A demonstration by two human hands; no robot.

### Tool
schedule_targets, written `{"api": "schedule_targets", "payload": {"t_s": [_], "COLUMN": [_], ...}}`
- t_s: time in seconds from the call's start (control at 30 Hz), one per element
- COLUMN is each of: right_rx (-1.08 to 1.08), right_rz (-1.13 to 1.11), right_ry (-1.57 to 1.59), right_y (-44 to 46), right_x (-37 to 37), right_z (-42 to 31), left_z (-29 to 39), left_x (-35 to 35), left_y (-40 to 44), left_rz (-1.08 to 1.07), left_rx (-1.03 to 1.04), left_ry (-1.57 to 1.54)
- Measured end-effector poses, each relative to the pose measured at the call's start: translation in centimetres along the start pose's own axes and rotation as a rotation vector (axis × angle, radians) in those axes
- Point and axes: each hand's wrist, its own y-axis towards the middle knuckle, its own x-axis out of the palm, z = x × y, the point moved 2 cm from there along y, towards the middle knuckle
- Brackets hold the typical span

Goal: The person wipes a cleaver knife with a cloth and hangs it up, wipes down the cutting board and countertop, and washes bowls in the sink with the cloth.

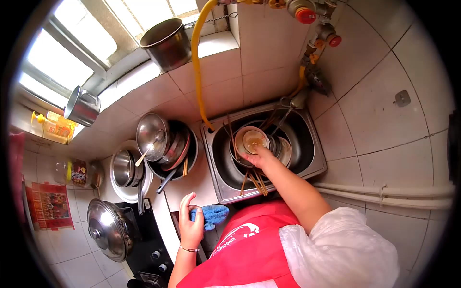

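My right hand (pixel 260 158) is closed on the rim of a small bowl (pixel 254 139) over the steel sink (pixel 218 177). Some yellowish liquid shows in the bowl. Under and around it in the basin are a larger pot, another bowl (pixel 284 152) and several chopsticks (pixel 258 182). Outside the sink, at its lower left, my left hand (pixel 191 223) holds a blue cloth (pixel 214 216) by its left end, thumb and fingers bent round it.
Left of the sink stands a dark pan (pixel 165 185) with bowls and a steel lid (pixel 152 137). Beyond are a white basin (pixel 129 192) with steel pots and a lidded wok (pixel 108 230) on the stove. A yellow hose (pixel 196 62) hangs behind the sink.
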Motion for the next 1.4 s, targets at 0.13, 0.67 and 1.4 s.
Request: {"api": "schedule_targets", "payload": {"t_s": [0.13, 0.67, 1.4], "right_rx": [-0.077, 0.208, 0.082], "right_rz": [0.12, -0.028, -0.253], "right_ry": [-0.046, -0.073, -0.948], "right_y": [2.6, -4.9, -9.0], "right_x": [0.1, -6.4, -1.6], "right_z": [0.0, -14.0, -1.7], "left_z": [0.9, 2.8, -7.6], "left_x": [0.8, 5.2, 12.9], "left_y": [0.2, 0.8, 6.5], "left_rz": [-0.001, -0.01, -0.106], "left_rx": [-0.016, 0.007, -0.555], "left_ry": [0.05, 0.043, -0.442]}}
